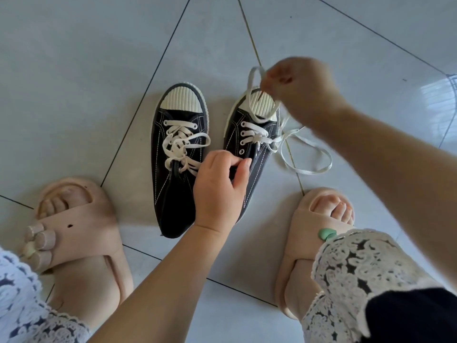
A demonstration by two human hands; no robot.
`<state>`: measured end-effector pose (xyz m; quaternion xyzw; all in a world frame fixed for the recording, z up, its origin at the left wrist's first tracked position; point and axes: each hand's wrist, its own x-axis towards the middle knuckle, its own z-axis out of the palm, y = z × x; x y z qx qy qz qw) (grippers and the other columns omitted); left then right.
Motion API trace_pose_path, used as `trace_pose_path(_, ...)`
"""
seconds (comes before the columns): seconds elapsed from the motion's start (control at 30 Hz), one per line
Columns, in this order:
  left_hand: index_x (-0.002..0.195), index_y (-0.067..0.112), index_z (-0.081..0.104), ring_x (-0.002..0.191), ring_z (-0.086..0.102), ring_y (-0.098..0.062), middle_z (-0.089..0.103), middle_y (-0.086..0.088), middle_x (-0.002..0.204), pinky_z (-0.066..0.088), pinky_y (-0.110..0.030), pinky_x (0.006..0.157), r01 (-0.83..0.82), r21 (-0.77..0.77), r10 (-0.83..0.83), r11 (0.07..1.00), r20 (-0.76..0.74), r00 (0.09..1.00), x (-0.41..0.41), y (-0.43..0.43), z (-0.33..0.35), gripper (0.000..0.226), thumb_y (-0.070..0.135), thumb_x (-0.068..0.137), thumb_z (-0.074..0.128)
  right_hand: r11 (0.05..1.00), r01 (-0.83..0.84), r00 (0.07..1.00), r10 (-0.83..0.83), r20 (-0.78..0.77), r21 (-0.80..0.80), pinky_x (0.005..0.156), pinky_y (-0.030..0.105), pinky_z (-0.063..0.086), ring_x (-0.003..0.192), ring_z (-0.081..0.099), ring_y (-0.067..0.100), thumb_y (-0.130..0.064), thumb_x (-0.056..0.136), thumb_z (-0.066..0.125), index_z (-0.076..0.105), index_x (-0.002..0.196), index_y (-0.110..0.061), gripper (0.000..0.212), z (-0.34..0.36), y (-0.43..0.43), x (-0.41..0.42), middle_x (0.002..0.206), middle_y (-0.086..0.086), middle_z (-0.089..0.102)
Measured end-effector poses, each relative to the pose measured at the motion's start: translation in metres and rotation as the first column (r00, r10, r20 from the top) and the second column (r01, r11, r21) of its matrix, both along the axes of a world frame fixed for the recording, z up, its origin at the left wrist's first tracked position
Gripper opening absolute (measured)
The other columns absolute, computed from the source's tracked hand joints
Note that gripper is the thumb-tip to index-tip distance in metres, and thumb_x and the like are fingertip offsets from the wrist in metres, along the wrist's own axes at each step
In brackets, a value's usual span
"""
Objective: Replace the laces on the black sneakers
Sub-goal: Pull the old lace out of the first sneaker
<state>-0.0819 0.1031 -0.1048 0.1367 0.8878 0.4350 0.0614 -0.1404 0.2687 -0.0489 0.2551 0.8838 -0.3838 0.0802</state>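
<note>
- The left black sneaker point(173, 169) sits on the tiled floor point(74, 70), fully threaded and seemingly not yet started.
- The left hand point(217, 184) steadies the right black sneaker point(235, 125), its grip curled on the collar edge.
- That shoe shows a bare upper eyelet, while its lower rows are threaded.
- Above the toe cap, the right hand point(301, 90) has its grip pinched on a loop of white lace point(309, 167). Unlacing looks partway done, and the relacing remains.

Glossy pale grey floor tiles point(74, 70) with dark grout lines point(148, 78) catch a bright window reflection point(437, 92).
</note>
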Motion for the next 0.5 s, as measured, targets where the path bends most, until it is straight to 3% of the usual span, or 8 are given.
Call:
trace_pose_path(0.13, 0.071, 0.002, 0.058, 0.068, 0.043, -0.008, 0.057, -0.005, 0.07, 0.031, -0.012, 0.068, -0.035, -0.018, 0.036, 0.999, 0.048, 0.998, -0.003, 0.0, 0.002, 0.017, 0.013, 0.082, 0.063, 0.974, -0.071, 0.996, 0.057, 0.07, 0.217, 0.074, 0.021, 0.036, 0.084, 0.05, 0.01, -0.025, 0.084, 0.064, 0.063, 0.109, -0.021, 0.025, 0.003, 0.028, 0.01, 0.092, -0.006, 0.055)
trace_pose_path(0.2, 0.076, 0.002, 0.06, 0.067, 0.045, -0.009, 0.058, -0.004, 0.072, 0.032, -0.011, 0.068, -0.045, -0.02, 0.047, 0.999, 0.065, 0.997, -0.004, 0.0, 0.004, 0.014, 0.014, 0.083, 0.062, 0.961, -0.032, 0.999, 0.026, 0.024, 0.274, 0.069, 0.02, 0.032, 0.082, 0.048, 0.01, -0.018, 0.082, 0.065, 0.06, 0.102, -0.022, 0.021, -0.002, 0.025, 0.027, 0.088, -0.006, 0.053)
trace_pose_path(0.33, 0.088, 0.001, 0.065, 0.08, 0.054, -0.017, 0.062, -0.006, 0.083, 0.036, -0.013, 0.076, 0.012, 0.005, -0.012, 1.0, 0.052, 0.999, -0.005, 0.002, 0.007, 0.013, 0.012, 0.085, 0.058, 0.991, -0.124, 0.985, 0.116, 0.131, 0.052, 0.068, 0.017, 0.037, 0.069, 0.051, 0.003, -0.017, 0.08, 0.066, 0.065, 0.079, -0.032, 0.015, -0.016, 0.003, 0.063, 0.066, -0.024, 0.052)
trace_pose_path(0.4, 0.089, 0.004, 0.067, 0.085, 0.056, -0.021, 0.062, -0.009, 0.087, 0.038, -0.017, 0.079, 0.063, -0.004, -0.062, 0.998, 0.08, 0.995, -0.008, 0.005, 0.009, 0.019, 0.021, 0.084, 0.059, 0.986, -0.164, 0.971, 0.155, 0.183, 0.036, 0.069, 0.014, 0.037, 0.071, 0.051, 0.0, -0.022, 0.082, 0.064, 0.071, 0.084, -0.032, 0.012, -0.025, -0.008, 0.072, 0.067, -0.025, 0.053)
trace_pose_path(0.5, 0.09, 0.004, 0.067, 0.09, 0.054, -0.024, 0.061, -0.011, 0.091, 0.037, -0.022, 0.082, 0.116, -0.066, -0.11, 0.991, 0.083, 0.99, -0.01, 0.013, 0.01, 0.028, 0.029, 0.076, 0.069, 0.999, -0.035, 0.984, 0.031, 0.176, 0.022, 0.06, 0.0, 0.033, 0.069, 0.051, -0.002, -0.023, 0.081, 0.065, 0.072, 0.09, -0.03, 0.013, -0.035, -0.016, 0.073, 0.067, -0.025, 0.054)
